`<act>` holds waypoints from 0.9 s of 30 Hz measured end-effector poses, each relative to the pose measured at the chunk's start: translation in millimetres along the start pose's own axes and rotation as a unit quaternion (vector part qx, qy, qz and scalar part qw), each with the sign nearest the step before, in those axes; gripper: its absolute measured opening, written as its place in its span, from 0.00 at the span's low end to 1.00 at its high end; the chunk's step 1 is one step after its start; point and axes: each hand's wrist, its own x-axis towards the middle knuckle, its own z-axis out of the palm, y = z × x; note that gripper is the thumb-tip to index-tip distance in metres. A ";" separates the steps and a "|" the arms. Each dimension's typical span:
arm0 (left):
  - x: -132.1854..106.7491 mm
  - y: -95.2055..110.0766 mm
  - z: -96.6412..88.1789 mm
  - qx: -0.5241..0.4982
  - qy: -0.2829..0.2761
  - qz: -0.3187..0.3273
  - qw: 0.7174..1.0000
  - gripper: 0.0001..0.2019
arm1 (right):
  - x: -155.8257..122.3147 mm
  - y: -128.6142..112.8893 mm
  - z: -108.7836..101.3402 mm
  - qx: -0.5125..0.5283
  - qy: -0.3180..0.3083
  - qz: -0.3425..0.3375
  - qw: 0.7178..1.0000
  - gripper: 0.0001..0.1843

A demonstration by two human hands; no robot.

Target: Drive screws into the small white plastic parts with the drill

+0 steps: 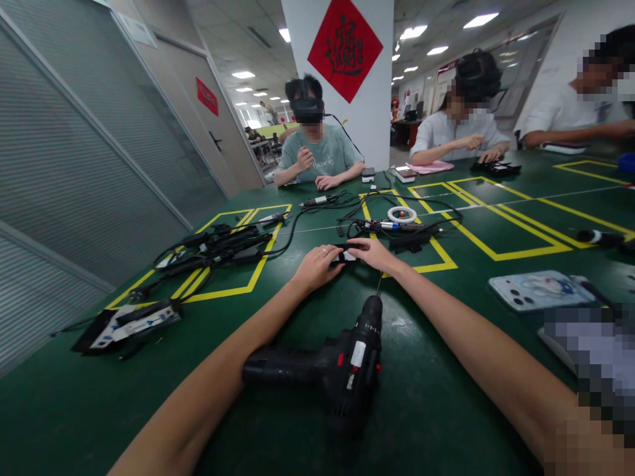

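Both my arms reach forward over a green table [446, 396]. My left hand [317, 266] and my right hand [373, 253] meet on a small black part with a white label [346, 254], fingers closed round its two ends. A ring shows on my left hand. A black cordless drill [342, 370] lies on its side between my forearms, its bit pointing toward the small part.
Black cables and tools [218, 244] lie at the left, a flat black part [129, 324] nearer. A white tape roll [401, 213] and pens sit beyond my hands. A phone [540, 289] lies at right. Three people sit across the table, one wearing a headset.
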 end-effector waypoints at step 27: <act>4.6 4.9 -11.3 -0.107 -0.001 -0.083 0.991 0.28 | -12.3 -49.4 6.4 -0.226 0.064 -0.073 0.969 0.17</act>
